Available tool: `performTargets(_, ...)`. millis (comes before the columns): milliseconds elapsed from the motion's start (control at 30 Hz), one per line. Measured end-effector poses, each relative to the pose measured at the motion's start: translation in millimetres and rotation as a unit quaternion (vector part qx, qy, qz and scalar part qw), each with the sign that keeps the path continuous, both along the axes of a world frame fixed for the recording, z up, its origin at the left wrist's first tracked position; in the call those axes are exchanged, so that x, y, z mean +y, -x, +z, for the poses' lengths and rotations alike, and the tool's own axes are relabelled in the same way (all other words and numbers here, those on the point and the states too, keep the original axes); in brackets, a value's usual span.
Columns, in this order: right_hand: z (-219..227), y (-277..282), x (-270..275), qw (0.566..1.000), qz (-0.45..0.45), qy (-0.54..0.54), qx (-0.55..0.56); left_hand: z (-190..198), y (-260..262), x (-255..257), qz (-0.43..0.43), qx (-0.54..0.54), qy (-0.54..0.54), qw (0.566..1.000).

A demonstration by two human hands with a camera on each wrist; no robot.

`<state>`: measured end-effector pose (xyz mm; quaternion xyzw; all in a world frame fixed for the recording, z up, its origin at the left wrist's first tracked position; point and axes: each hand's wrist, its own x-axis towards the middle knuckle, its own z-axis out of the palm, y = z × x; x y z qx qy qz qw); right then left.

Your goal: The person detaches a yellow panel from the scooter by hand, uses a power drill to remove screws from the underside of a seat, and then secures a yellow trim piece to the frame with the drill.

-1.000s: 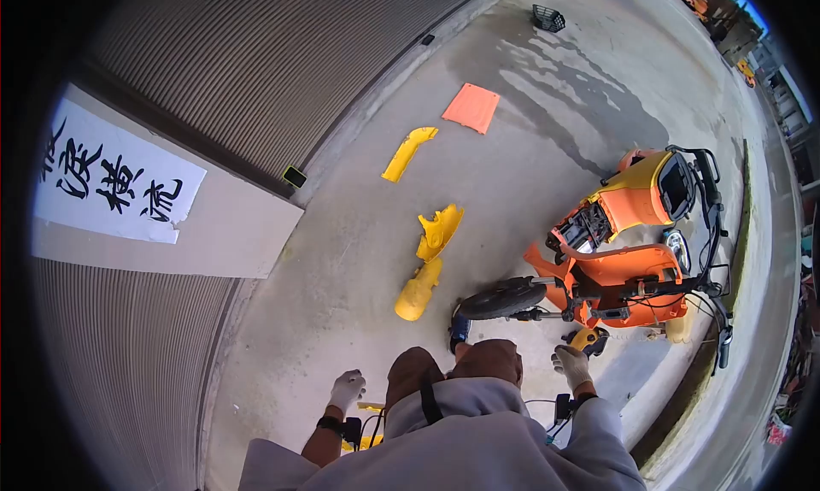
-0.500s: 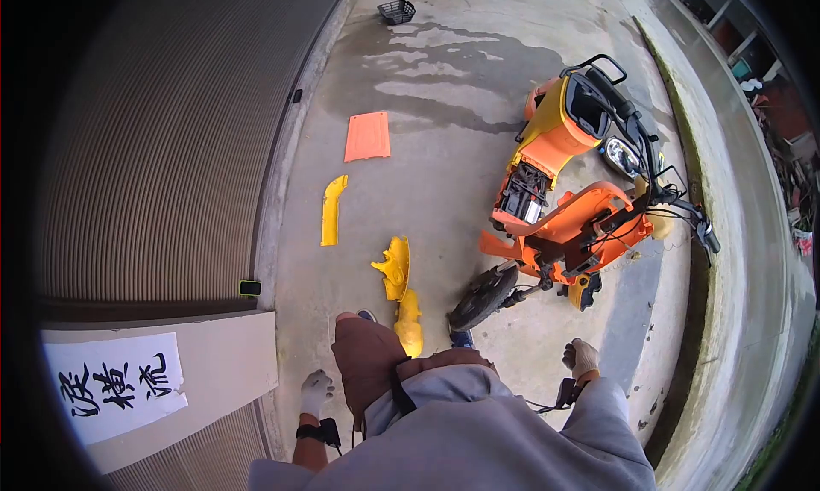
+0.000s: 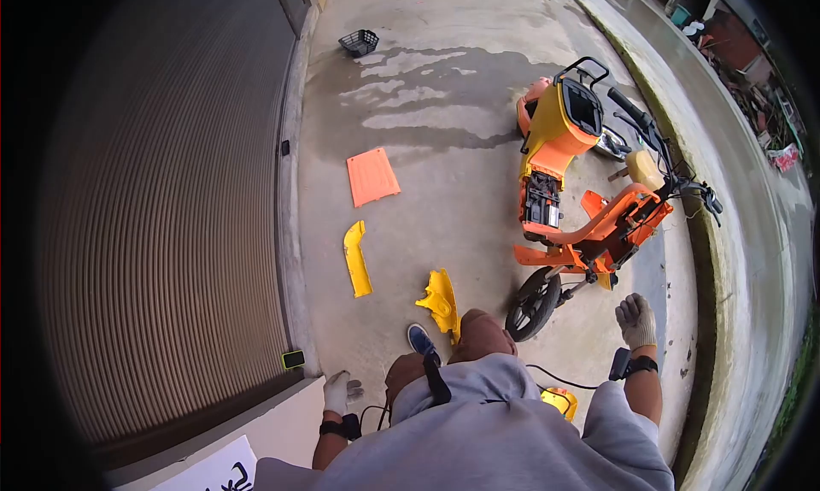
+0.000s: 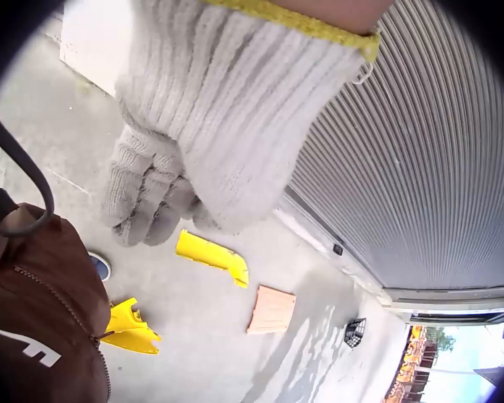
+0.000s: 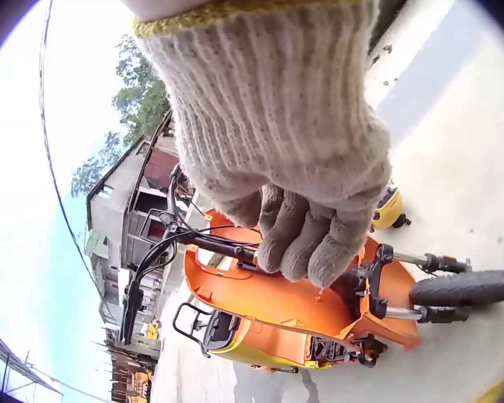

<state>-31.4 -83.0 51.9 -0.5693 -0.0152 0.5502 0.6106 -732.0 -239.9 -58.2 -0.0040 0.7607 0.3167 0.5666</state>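
Observation:
My left hand [image 3: 340,392] hangs low beside the body in a white knit glove with a yellow cuff. Its fingers are loosely bent and hold nothing, as the left wrist view shows. On the other side, my gloved right hand [image 3: 635,322] hangs in the air near the front of an orange and yellow scooter [image 3: 559,153], its fingers loosely curled around nothing. Part of the scooter's bodywork is off, and its front wheel [image 3: 534,305] points toward me. A jagged yellow body panel [image 3: 441,301] lies on the concrete just ahead of my legs.
A curved yellow strip [image 3: 357,260] and a flat orange panel [image 3: 372,177] lie on the ground to the left. Farther off sits a black basket [image 3: 359,42]. A ribbed shutter [image 3: 188,192] runs along the left; a gutter [image 3: 705,320] borders the right. A pale yellow container [image 3: 644,170] stands behind the handlebars.
The head view has swung round, bringing the shutter upright along the left. My legs have stepped beside the yellow pieces. Both hands stay empty, the right now farther out to the side.

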Motion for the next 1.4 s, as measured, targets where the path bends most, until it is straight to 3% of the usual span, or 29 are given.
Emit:
performTargets(33,31,34,10,0.993,-0.075,0.070,-0.056,-5,11,11,-0.014,0.000,-0.006,1.000)
performTargets(100,26,42,-6,0.994,-0.085,0.063,-0.041,-16,31,32,-0.040,0.004,0.000,0.999)
performTargets(167,14,52,-28,0.994,-0.095,0.052,-0.019,-18,41,61,-0.073,0.008,0.003,0.997)
performTargets(233,-8,58,-58,0.986,-0.142,0.091,-0.012,-11,41,84,-0.147,-0.008,0.020,0.989)
performTargets(300,-16,76,-84,0.968,-0.219,0.122,0.006,-10,41,107,-0.165,-0.034,0.022,0.985)
performTargets(367,-68,52,-134,0.973,-0.203,0.074,0.086,-8,43,133,-0.179,-0.058,0.023,0.982)
performTargets(400,-68,63,-139,0.971,-0.212,0.074,0.088,-7,44,147,-0.181,-0.078,0.024,0.980)
performTargets(467,-48,101,-135,0.914,-0.351,0.201,0.027,-4,42,185,-0.196,-0.097,0.024,0.976)
performTargets(500,-114,65,-183,0.936,-0.310,0.119,0.116,6,39,208,-0.198,-0.105,0.011,0.975)
performTargets(567,-130,80,-184,0.920,-0.338,0.139,0.141,12,34,255,-0.214,-0.112,0.002,0.970)
performTargets(667,-147,107,-140,0.897,-0.368,0.165,0.181,27,17,336,-0.230,-0.113,-0.040,0.966)
performTargets(700,-128,130,-98,0.882,-0.405,0.181,0.160,33,10,363,-0.245,-0.110,-0.041,0.962)
performTargets(767,-149,141,-55,0.892,-0.386,0.162,0.173,40,-7,421,-0.289,-0.115,-0.063,0.948)
performTargets(833,-151,152,10,0.881,-0.382,0.234,0.154,42,-26,478,-0.336,-0.097,-0.034,0.936)
performTargets(900,-165,153,59,0.906,-0.341,0.168,0.187,53,-43,528,-0.377,-0.067,0.003,0.924)
performTargets(967,-140,164,117,0.915,-0.343,0.131,0.168,72,-76,569,-0.452,-0.076,0.001,0.889)
performTargets(1033,-125,171,153,0.919,-0.334,0.101,0.182,63,-89,607,-0.459,-0.093,0.011,0.883)
performTargets(1233,-116,209,168,0.882,-0.429,0.056,0.186,75,-168,707,-0.538,-0.177,0.005,0.824)
performTargets(1333,-122,248,129,0.829,-0.528,0.076,0.168,66,-202,748,-0.697,-0.039,-0.009,0.716)
performTargets(1367,-121,269,113,0.813,-0.557,0.075,0.152,58,-206,764,-0.712,-0.042,-0.005,0.701)
performTargets(1400,-114,286,103,0.758,-0.623,0.101,0.167,42,-207,785,-0.782,0.024,-0.017,0.623)
